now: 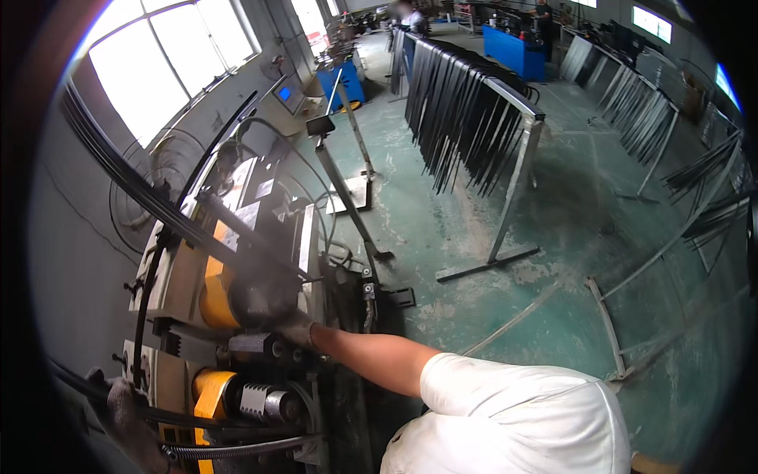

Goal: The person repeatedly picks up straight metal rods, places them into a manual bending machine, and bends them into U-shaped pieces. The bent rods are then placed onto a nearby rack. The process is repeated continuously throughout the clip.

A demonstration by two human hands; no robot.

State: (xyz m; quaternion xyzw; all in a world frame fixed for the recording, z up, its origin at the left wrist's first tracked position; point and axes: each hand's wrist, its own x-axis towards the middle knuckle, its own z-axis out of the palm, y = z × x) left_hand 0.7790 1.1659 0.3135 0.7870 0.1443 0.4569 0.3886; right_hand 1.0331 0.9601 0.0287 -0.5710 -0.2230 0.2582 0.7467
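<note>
At the lower left, my left hand, in a grey knit glove, is closed around a long black strip that runs along the front of a machine. My right arm reaches left across the machine, and the gloved right hand is beside a dark round machine part. Blur hides its fingers. Yellow brackets hold the upper and lower dark cylinders. A toothed metal roller sits below the right hand. A ribbed flexible hose crosses beneath it.
A bundle of long black bars slants over the machine. Beyond stands a metal rack hung with many black strips. Another rack of strips lines the right. A steel stand rises from the green floor, with blue cabinets farther back.
</note>
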